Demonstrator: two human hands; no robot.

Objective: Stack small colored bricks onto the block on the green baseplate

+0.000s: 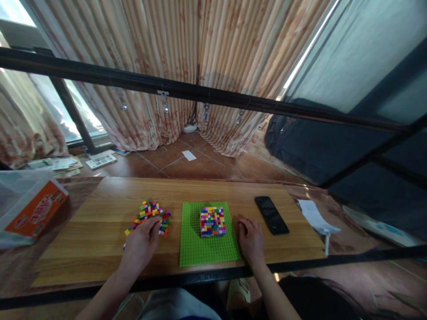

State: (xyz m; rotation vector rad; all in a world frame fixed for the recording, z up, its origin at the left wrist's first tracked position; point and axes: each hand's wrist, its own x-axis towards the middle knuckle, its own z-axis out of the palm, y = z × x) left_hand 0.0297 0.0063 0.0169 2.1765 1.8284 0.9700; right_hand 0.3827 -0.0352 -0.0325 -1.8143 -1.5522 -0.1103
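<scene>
My left hand [142, 244] reaches over a loose pile of small coloured toy bricks [151, 209] on the left of the table. Its thumb and fingers are pinched together at the pile; whatever they hold is too small to make out. A green studded baseplate [190, 251] lies flat in the middle. On it stands a square block of many-coloured bricks [212, 221], built up in layers. My right hand [251, 240] rests beside the plate's right edge, its fingers curled in, with no brick visible in them.
To the right of my right hand lies a black phone [271, 215]. A clear plastic tub with an orange label [36, 209] stands at the far left. White paper [315, 215] lies off the table's right end. A dark metal bar [200, 91] crosses beyond the table.
</scene>
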